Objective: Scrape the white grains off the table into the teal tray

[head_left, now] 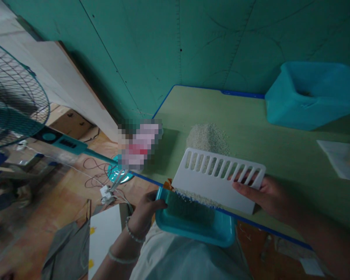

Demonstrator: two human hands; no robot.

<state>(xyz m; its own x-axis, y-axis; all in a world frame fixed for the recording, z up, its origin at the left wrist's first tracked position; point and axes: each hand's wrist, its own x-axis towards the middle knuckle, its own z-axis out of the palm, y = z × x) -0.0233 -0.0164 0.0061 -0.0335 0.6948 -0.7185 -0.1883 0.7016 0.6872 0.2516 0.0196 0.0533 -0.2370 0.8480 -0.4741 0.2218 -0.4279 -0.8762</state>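
My left hand (146,212) grips the left rim of a shallow teal tray (195,235), held just below the table's blue front edge. My right hand (270,194) is closed on the right end of a white slotted plastic board (210,188), thumb on top and fingers through or behind the slots. The board lies tilted over the tabletop, its lower edge near the tray. A strip of pale granules (196,197) lies along that edge, above the tray. Behind the board rises a pile of the same granules (207,136), partly covered by it.
The light green table (198,105) stands against a green wall. A teal bin (300,112) sits at its back right, near a white sheet (336,157). A blurred pink item (141,146) is at the left edge. Left of the table stand a fan (14,93) and cables.
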